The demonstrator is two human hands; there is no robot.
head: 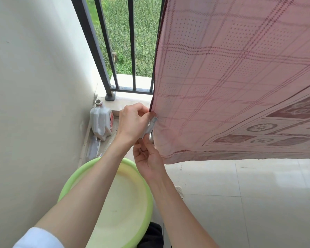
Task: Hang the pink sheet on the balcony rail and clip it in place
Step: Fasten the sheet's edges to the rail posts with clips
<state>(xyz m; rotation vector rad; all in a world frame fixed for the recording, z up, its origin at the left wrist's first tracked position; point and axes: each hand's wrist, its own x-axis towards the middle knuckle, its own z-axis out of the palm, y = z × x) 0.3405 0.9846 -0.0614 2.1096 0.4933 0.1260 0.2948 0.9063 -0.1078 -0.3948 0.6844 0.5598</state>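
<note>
Basin (68, 178) bare beneath hands

White wall (34, 86), pale tiled floor (249, 203), daylit green field (120, 33) outside.

We have one view only, a wide-angle head camera looking forward and steeply down, close over both forearms. It faces the balcony railing (104, 51) at the wall corner, with the tiled floor (249, 194) below right and a green basin (82, 172) right beneath us. Edges bend from lens distortion.
</note>
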